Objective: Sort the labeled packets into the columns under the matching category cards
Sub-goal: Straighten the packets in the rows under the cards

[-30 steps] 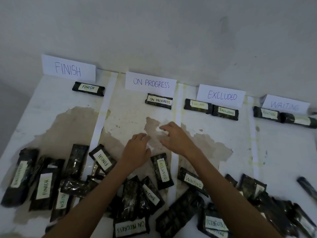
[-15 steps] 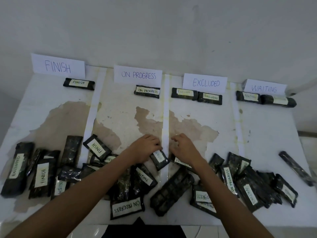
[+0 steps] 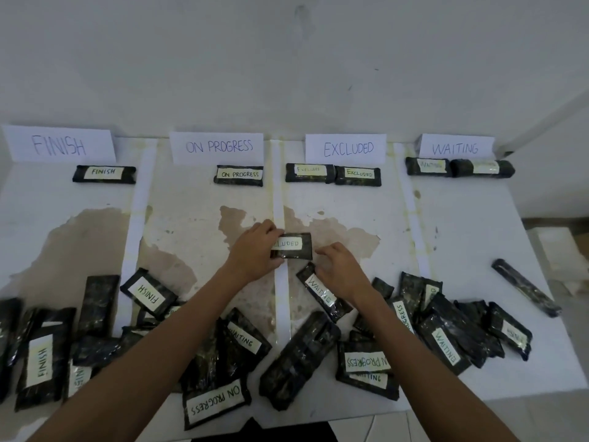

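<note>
fingers (image 3: 269, 228) of the left hand (image 3: 255, 250) pinch the excluded packet (image 3: 296, 245); right hand (image 3: 342, 272) hovers loosely curled.

Both your forearms are bare along the whole length that shows, from the lower edge of the view to the wrists. Your left forearm (image 3: 159, 339) and your right forearm (image 3: 414, 346) are slim and smooth, and they look broader near the lower edge, close to the camera. Your left hand (image 3: 255, 250) and your right hand (image 3: 342, 272) are bare too, with the knuckles making small bumps on their backs. Between your arms, at the lower edge, a small dark patch of cloth (image 3: 264, 433) shows. Which garment it is, I cannot tell.
</note>
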Demonstrator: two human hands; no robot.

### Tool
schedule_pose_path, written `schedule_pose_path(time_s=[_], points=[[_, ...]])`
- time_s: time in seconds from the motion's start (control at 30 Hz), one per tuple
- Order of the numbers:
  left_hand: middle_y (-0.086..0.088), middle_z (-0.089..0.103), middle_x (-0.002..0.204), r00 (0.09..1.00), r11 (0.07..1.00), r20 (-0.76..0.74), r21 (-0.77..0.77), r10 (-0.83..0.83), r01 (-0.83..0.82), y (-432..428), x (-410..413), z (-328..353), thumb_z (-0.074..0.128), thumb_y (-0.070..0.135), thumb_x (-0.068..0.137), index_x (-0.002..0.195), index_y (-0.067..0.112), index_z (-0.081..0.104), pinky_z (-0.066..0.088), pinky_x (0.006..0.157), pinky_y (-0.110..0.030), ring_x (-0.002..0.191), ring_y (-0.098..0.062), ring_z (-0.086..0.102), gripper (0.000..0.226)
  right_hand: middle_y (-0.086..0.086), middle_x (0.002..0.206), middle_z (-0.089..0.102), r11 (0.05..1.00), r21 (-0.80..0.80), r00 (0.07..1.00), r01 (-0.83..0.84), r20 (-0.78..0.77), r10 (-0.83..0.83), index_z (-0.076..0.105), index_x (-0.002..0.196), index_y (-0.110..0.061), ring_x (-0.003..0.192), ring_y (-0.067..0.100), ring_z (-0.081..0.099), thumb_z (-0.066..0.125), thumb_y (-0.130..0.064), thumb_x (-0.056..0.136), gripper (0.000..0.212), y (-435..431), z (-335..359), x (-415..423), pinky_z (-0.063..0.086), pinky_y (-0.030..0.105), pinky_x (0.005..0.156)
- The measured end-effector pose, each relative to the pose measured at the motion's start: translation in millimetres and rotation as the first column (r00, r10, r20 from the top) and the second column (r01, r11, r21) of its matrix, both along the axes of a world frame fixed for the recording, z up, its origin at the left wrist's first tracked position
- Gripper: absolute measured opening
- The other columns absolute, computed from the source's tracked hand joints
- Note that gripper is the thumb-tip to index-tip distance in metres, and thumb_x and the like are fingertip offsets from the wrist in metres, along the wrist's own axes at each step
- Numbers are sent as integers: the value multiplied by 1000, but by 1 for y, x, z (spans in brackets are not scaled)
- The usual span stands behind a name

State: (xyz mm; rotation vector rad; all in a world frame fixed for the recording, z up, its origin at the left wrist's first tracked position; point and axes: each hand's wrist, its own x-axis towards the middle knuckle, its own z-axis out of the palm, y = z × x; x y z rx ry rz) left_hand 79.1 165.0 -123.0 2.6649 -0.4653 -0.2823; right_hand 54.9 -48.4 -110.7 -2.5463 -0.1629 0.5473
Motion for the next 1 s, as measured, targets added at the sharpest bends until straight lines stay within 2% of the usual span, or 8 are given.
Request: schedule_pose_path(time_s=[0.1,0.2,0.33,0.5,0.6,0.73,0.9,1.0], points=[[-12,54,112,999,999,33,-26,42,-41,-15,23,2,71,26,72,124,8,54,50,79,-43,97,-29,52,57,9,121,50,1000,12,1000,3,6,-3,54,126,-9,111,26,51,61,-16,85,42,-4,-3,3,44,33,96],[-13,54,117,996,997,62,-17,70,-69,-30,48,2,70,29,75,126,6,52,45,87,-43,105,-31,49,58,10,123,50,1000,20,999,21,26,-22,54,126,-9,114,26,49,60,-17,87,41,-7,-6,12,40,31,99],[-12,51,123,992,995,81,15,99,-101,-50,78,-3,69,33,78,127,6,49,39,93,-40,110,-31,45,59,13,123,51,1000,6,998,28,56,-28,54,127,-7,114,30,48,58,-16,87,41,-13,-11,32,41,35,101],[-13,49,125,993,994,37,25,109,-110,-62,103,-17,70,28,79,128,5,48,39,95,-39,113,-31,43,59,17,123,50,998,-58,987,34,159,-25,58,123,-5,110,35,46,60,-13,83,41,-24,-23,52,42,44,97],[-14,48,126,995,994,16,38,103,-104,-66,105,-26,69,26,80,131,4,46,38,97,-39,116,-32,42,61,20,121,51,997,-72,981,8,195,6,61,115,-3,108,37,47,62,-11,78,38,-31,-32,55,46,48,92],[-14,49,128,991,990,40,57,130,-132,-66,106,-30,69,28,80,131,5,47,38,97,-42,116,-33,42,60,18,116,54,997,-79,967,-4,255,24,64,108,-6,104,36,50,64,-14,73,36,-36,-40,52,48,43,86],[-17,49,133,979,988,143,32,147,-153,-67,88,-29,70,17,78,128,8,53,37,98,-48,123,-37,41,54,17,116,53,996,-69,964,-55,256,71,63,112,-7,106,35,49,63,-14,77,36,-41,-37,56,47,42,86],[-16,50,130,978,986,123,-30,168,-165,-69,64,-19,65,9,79,125,11,56,39,95,-46,119,-36,43,47,15,114,54,997,8,976,-71,206,67,60,117,-5,105,33,49,60,-12,82,36,-44,-30,55,46,43,90]])
